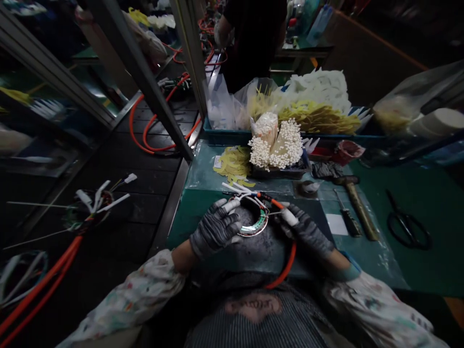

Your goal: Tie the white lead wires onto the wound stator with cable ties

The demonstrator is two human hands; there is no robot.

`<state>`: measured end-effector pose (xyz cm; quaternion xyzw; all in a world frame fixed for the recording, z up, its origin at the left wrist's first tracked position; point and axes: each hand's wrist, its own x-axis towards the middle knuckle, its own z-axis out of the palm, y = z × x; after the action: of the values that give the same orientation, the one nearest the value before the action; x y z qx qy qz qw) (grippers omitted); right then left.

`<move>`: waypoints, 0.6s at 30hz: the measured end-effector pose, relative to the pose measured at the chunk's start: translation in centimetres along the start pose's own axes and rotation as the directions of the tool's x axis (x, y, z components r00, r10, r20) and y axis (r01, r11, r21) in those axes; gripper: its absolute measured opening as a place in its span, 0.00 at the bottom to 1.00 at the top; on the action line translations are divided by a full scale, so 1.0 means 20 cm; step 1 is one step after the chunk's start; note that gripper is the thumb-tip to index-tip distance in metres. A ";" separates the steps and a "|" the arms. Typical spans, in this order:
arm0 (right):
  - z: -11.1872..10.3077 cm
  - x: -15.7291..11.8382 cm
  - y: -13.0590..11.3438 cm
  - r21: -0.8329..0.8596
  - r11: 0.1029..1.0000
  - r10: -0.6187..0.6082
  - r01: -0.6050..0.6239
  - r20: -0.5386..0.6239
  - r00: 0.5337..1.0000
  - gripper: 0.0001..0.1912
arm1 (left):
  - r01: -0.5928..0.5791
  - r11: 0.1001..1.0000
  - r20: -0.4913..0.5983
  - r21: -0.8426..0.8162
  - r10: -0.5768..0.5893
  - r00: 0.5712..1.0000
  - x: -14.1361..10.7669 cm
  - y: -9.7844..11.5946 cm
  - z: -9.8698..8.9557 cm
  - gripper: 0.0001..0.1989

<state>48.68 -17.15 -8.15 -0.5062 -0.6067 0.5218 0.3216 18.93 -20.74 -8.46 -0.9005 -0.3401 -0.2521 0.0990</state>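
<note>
A motor stator (pixel 258 226), a ring of copper windings with a green inner edge, lies on a dark plate on the bench. My left hand (pixel 216 227), in a grey striped glove with white-wrapped fingertips, grips its left side. White sleeved leads (pixel 237 187) stick out at the ring's upper left. An orange cable (pixel 286 270) leaves the ring's top right and curves down past my right hand (pixel 304 227). With its white-wrapped fingers together, that hand pinches a thin pale strand (pixel 272 213) running to the ring's right edge. The fingertips' undersides are hidden.
Bundled white-tipped sticks (pixel 279 145) and yellow strips (pixel 234 164) stand behind the ring. To the right lie a hammer (pixel 358 208), a screwdriver (pixel 348 215) and black scissors (pixel 408 227). Left, another stator (pixel 92 205) rests on a slatted conveyor (pixel 145 241). A person (pixel 253 38) stands beyond.
</note>
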 end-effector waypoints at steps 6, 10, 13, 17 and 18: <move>0.03 0.29 -0.04 -0.118 0.984 -0.164 0.136 -0.273 0.948 0.18 | 0.279 0.957 -0.132 0.086 -0.266 0.955 0.04 0.21 0.06 0.11; 0.08 0.48 -0.02 -0.130 0.979 -0.193 0.157 -0.347 0.918 0.22 | 0.365 0.926 -0.206 0.096 -0.341 0.917 0.05 0.29 0.10 0.12; 0.08 0.54 -0.01 -0.144 0.977 -0.200 0.154 -0.393 0.897 0.22 | 0.345 0.936 -0.276 0.066 -0.315 0.908 0.06 0.27 0.12 0.11; 0.08 0.59 -0.02 -0.163 0.975 -0.210 0.154 -0.428 0.879 0.21 | 0.334 0.940 -0.254 0.069 -0.307 0.917 0.04 0.25 0.13 0.12; 0.08 0.60 -0.03 -0.169 0.973 -0.216 0.157 -0.436 0.873 0.21 | 0.326 0.942 -0.241 0.073 -0.301 0.923 0.04 0.25 0.13 0.12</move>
<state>43.69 -6.19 -9.70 -0.5722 -0.5937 0.3162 0.4692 23.71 -23.10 -10.36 -0.7928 -0.4800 -0.3462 0.1454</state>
